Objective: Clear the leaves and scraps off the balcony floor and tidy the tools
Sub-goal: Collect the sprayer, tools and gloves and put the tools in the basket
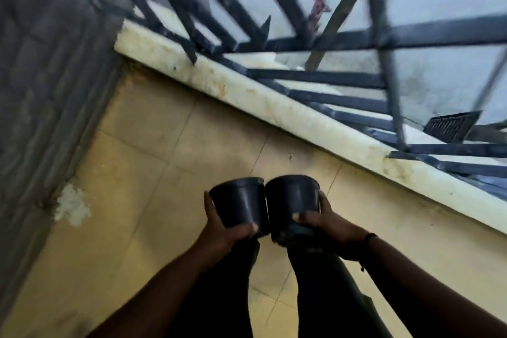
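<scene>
Two black pots (264,206) were gripped side by side, one in each of the hands (277,233), so I'd have kept them level and set them down gently by the ledge (274,101).

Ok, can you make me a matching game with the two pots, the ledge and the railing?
Things:
1. left black plastic pot
2. right black plastic pot
3. cream concrete ledge
4. dark metal railing

Places:
A. on top of the ledge
B. held by the right hand
C. along the edge of the yellow tiled floor
D. held by the left hand

Pairs: 1-D, 2-B, 3-C, 4-A
</scene>
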Demonstrator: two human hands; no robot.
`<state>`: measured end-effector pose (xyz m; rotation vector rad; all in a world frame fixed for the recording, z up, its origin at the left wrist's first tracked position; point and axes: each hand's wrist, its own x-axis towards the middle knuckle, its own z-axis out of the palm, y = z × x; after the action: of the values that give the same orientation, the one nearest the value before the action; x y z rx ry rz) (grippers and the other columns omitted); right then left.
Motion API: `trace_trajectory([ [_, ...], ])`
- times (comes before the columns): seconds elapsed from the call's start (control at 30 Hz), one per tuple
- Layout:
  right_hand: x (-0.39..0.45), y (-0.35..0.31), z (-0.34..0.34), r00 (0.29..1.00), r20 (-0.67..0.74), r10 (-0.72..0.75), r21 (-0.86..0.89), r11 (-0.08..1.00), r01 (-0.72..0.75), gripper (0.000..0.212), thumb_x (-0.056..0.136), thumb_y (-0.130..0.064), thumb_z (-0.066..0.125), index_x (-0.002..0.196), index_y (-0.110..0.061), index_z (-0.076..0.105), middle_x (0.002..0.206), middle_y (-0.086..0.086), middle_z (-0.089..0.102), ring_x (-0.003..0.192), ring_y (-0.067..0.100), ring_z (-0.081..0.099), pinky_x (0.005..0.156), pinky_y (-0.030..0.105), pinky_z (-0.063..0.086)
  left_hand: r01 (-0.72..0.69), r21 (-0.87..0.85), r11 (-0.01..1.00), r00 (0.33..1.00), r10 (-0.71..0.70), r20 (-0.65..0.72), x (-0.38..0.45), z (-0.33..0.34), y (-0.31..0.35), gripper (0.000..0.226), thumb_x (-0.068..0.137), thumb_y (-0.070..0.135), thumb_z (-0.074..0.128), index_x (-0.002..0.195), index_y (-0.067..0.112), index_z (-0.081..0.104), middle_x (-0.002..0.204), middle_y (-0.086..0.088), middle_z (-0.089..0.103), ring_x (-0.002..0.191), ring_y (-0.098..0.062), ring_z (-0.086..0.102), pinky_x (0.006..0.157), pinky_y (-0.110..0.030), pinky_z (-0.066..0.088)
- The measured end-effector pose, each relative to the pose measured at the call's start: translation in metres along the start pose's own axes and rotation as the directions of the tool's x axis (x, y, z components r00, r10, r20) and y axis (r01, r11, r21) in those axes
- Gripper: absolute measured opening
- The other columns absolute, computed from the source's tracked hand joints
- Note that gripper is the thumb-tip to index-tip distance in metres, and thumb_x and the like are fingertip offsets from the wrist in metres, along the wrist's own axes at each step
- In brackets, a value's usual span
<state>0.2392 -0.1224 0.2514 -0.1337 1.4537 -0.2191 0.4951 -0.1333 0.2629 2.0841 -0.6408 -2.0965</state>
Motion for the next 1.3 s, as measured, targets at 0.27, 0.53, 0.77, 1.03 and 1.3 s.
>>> trace_trajectory([
  [0.27,-0.254,-0.014,-0.011,0.934,-0.043,-0.354,0.049,0.933,0.356,0.119,0.04,-0.023,0.095,0.133,-0.046,0.025,0.114,0.018,0.067,0.09,0.031,0.071,0.062,0.036,0.055,-0.377,0.042,0.925,0.884,0.346,0.313,-0.2,0.008,0.111,0.154,0.026,0.036,0.096,0.138,0.045,-0.01,0.121,0.019,0.043,0.09,0.02,0.059,0.076,-0.015,0.052],
  [0.53,-0.436,0.057,-0.026,0.728,-0.429,-0.534,0.087,0.778,0.622,0.098,0.046,-0.038,0.096,0.125,-0.025,0.041,0.114,0.004,0.069,0.082,0.028,0.067,0.061,0.035,0.049,-0.717,0.287,0.635,0.643,0.445,0.623,-0.313,0.068,0.178,0.165,0.011,0.054,0.097,0.141,0.032,-0.002,0.139,0.012,0.037,0.12,-0.005,0.051,0.102,-0.034,0.048],
  [0.77,-0.522,0.169,-0.039,0.365,-0.792,-0.489,0.045,0.55,0.834,0.073,0.045,-0.045,0.093,0.084,-0.007,0.045,0.087,0.003,0.068,0.07,0.018,0.059,0.058,0.033,0.047,-0.898,0.31,0.311,0.418,0.388,0.821,-0.392,0.175,0.179,0.105,0.03,0.024,0.102,0.111,0.023,0.037,0.112,0.0,0.06,0.08,-0.004,0.07,0.067,-0.023,0.056],
  [1.03,-0.564,0.324,-0.075,0.095,-0.971,-0.221,-0.073,0.646,0.76,0.043,0.054,-0.031,0.093,0.075,-0.011,0.06,0.077,-0.003,0.074,0.072,0.018,0.071,0.061,0.028,0.041,-0.856,0.315,-0.409,0.185,0.327,0.927,-0.466,0.317,0.101,0.056,0.054,0.078,0.066,0.088,0.035,0.056,0.088,0.018,0.067,0.085,0.004,0.061,0.077,-0.026,0.051],
  [1.3,-0.597,0.456,-0.118,0.029,-0.999,-0.039,-0.013,0.793,0.609,0.019,0.069,-0.038,0.08,0.076,-0.033,0.064,0.082,-0.015,0.069,0.068,-0.002,0.062,0.071,0.021,0.047,-0.809,0.22,-0.545,0.137,0.189,0.972,-0.517,0.435,-0.003,0.039,0.066,0.065,0.074,0.085,0.036,0.055,0.087,0.017,0.062,0.086,0.004,0.056,0.071,-0.016,0.042],
])
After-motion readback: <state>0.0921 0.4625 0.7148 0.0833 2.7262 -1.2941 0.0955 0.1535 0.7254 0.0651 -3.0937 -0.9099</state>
